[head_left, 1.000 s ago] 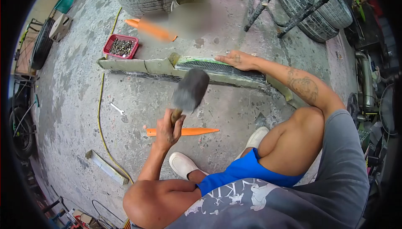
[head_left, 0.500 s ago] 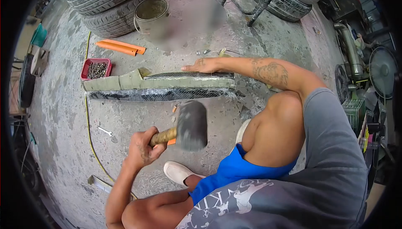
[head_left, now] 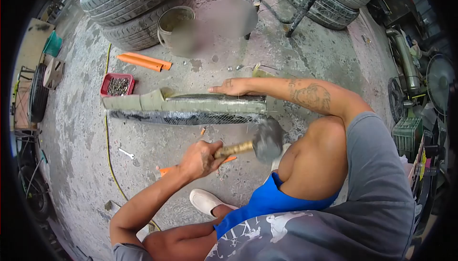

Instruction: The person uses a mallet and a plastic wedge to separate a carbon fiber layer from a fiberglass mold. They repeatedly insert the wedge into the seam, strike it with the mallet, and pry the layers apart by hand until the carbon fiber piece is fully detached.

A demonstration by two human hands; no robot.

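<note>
**Long panel crosswise ahead of me, my right hand on its far edge**

At the left, a red plastic basket of small metal pieces [head_left: 131, 88] sits just beyond the left end of the long, narrow grey-green panel with a dark mesh-like strip [head_left: 143, 101]. The panel lies on the stained concrete floor [head_left: 157, 146], its long axis running left to right across my front, almost square to the way I face. Its plain grey-green stretch points left, its dark stretch right; I cannot tell which end is its front.

Nearer me, my left hand [head_left: 201, 159] is closed round the wooden handle of a mallet with a thick black head [head_left: 268, 141]. From that hand the panel lies forward, well apart from my fingers. The handle points right and slightly forward, bringing the head close to the panel's near right part; I cannot tell if they touch, as the head is blurred.

Farther right along the panel, my right hand [head_left: 232, 86] is the nearer one: it rests palm down on the far edge of the dark stretch, grasping nothing that I can see. A finger points left along the panel, and my forearm reaches in from the right.
</note>
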